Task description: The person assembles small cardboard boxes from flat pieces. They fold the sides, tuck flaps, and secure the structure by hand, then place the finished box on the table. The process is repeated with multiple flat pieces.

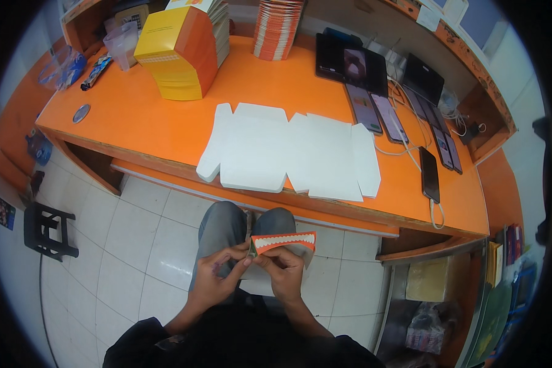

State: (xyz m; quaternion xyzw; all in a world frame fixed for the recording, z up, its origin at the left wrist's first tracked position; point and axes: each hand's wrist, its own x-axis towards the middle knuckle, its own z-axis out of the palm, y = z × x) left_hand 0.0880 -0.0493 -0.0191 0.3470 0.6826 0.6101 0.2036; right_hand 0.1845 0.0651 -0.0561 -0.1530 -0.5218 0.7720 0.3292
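Observation:
Over my lap, both hands hold a partly folded carton point(286, 241), orange with a white scalloped band along its side and a bit of green at its left end. My left hand point(216, 277) pinches that left end between thumb and fingers. My right hand point(286, 279) grips the carton from below, its thumb close to the left thumb. Beyond my knees, a pile of flat white carton blanks point(257, 150) lies at the front of the orange desk point(138, 132), slightly overhanging its edge.
Farther back stand a stack of yellow-orange cartons point(175, 49) and an orange-white stack point(277, 30). To the right lie several phones with cables, including a black phone point(429, 173). At left are a clear plastic cup point(122, 46), a round metal lid point(81, 113) and a black stool point(50, 230).

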